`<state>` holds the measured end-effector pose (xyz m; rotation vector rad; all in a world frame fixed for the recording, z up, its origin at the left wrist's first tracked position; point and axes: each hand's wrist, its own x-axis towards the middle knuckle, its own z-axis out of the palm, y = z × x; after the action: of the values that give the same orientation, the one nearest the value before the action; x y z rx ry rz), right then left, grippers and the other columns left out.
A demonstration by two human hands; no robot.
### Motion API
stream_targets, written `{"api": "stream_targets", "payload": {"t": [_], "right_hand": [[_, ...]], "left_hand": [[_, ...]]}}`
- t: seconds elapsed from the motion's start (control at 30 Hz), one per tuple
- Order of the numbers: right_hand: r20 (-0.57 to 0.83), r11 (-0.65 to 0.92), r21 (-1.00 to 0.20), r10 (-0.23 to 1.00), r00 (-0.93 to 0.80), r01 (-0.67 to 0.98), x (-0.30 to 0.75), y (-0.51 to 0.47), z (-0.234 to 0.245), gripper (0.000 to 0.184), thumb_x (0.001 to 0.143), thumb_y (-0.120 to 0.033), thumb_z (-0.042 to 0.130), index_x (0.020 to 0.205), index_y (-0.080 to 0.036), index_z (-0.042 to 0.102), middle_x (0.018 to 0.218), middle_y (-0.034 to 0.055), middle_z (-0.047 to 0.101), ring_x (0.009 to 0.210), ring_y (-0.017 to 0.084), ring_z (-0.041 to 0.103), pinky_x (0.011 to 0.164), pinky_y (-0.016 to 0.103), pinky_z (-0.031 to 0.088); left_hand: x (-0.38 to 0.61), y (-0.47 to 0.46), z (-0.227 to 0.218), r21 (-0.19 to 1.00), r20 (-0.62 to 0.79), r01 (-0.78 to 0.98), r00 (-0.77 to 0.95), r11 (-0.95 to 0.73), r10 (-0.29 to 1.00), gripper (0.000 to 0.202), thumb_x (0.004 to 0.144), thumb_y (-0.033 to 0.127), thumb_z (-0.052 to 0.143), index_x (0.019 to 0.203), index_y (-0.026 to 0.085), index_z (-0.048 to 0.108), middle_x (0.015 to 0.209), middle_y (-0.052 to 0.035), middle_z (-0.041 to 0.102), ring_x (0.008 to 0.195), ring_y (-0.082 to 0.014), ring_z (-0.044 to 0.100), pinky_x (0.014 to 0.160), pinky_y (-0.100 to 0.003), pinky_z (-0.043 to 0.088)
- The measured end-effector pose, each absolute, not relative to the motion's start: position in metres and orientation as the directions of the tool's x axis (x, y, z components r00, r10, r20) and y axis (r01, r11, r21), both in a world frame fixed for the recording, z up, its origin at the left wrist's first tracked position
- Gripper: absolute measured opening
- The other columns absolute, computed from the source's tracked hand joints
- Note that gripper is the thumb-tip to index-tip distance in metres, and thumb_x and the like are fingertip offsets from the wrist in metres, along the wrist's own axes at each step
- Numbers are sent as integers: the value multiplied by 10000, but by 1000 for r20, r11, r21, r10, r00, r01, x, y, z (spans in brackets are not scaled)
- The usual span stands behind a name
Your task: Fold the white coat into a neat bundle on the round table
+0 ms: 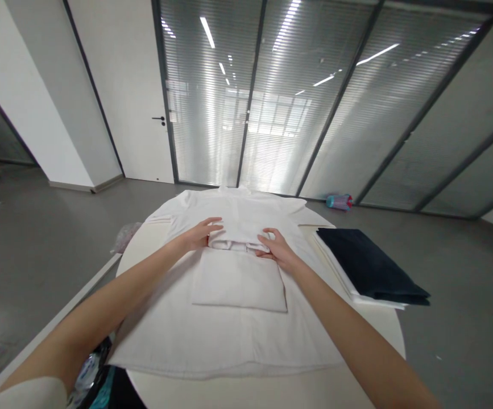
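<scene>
A white shirt [229, 341] lies spread out, its collar at the far side and its sleeves to either side. On its middle rests a folded white garment [240, 281], whose far part is a thicker folded bundle. My left hand [201, 234] grips the left end of that bundle, fingers reaching over its top and the thumb mostly hidden. At the right end, my right hand [277, 249] holds the same bundle, with some fingers above and others beneath its edge. Both forearms stretch forward over the shirt.
Under the shirt is a round white table [382, 326]. To the right lie a dark folded cloth [368, 264] and white folded cloth [335, 267] beneath it. A clear plastic bag [125, 237] shows at the left, and a blue-and-red object [339, 201] lies on the floor by the glass wall.
</scene>
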<state>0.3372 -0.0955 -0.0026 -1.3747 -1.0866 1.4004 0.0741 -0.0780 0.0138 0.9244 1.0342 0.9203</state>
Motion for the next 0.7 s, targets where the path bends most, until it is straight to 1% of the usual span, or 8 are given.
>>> {"api": "stream_targets", "payload": {"t": [0.1,0.2,0.3,0.37,0.43,0.53,0.6,0.7], "right_hand": [[-58,-68,-968,997,49,241,340,-93,-9,439,791,-311,707,1169,-271,487,685,-82,493,527,143,609,571,312,568],[158,125,-783,987,1,609,345,-92,-18,340,749,-351,705,1050,-252,582,604,-85,409,577,165,543,627,314,503],[170,167,-607,982,-78,777,345,-94,-20,241,750,-384,693,942,-255,626,697,-30,492,730,204,557,757,359,483],[224,156,-522,974,-42,839,342,-99,-17,198,766,-390,682,905,-251,658,872,38,543,882,246,562,848,407,470],[366,165,-452,930,13,877,339,-104,-11,166,807,-381,649,874,-235,690,1038,98,523,1025,288,531,944,455,437],[517,313,-398,853,-70,862,334,-111,-4,210,895,-358,565,958,-224,714,1173,130,495,1137,295,504,1048,471,386],[507,428,-384,838,-200,818,332,-116,-3,279,936,-377,526,1114,-237,688,1264,131,489,1208,290,492,1087,472,370],[420,501,-415,846,-328,760,332,-127,-8,370,955,-405,501,1266,-242,617,1354,133,467,1286,283,465,1108,466,375]], "left_hand": [[77,-70,4,954,-240,-115,262,277,935,748,605,114,850,1304,169,592,718,17,632,552,-106,577,499,-203,463],[77,-67,-10,984,-141,-66,271,165,952,802,552,74,857,1310,150,607,628,54,582,477,-80,499,462,-190,402],[72,-66,-16,997,-65,-11,278,71,958,779,548,105,858,1290,165,632,666,41,593,541,-113,547,511,-209,435],[67,-68,-11,995,-26,96,237,3,971,722,557,147,860,1250,185,660,745,14,612,636,-152,598,582,-241,486],[63,-73,-2,964,61,249,111,-87,992,629,580,206,860,1186,215,693,925,-39,639,795,-206,645,715,-298,536],[66,-86,9,817,362,473,27,-331,932,495,719,319,791,1198,259,681,1255,-90,590,1142,-288,594,1019,-394,463],[74,-98,9,667,497,539,192,-514,846,462,846,383,683,1290,263,630,1391,-101,541,1331,-305,471,1151,-429,324],[91,-117,-2,551,439,517,488,-655,755,507,905,460,611,1371,265,575,1506,-112,463,1449,-336,325,1200,-499,191]]}}
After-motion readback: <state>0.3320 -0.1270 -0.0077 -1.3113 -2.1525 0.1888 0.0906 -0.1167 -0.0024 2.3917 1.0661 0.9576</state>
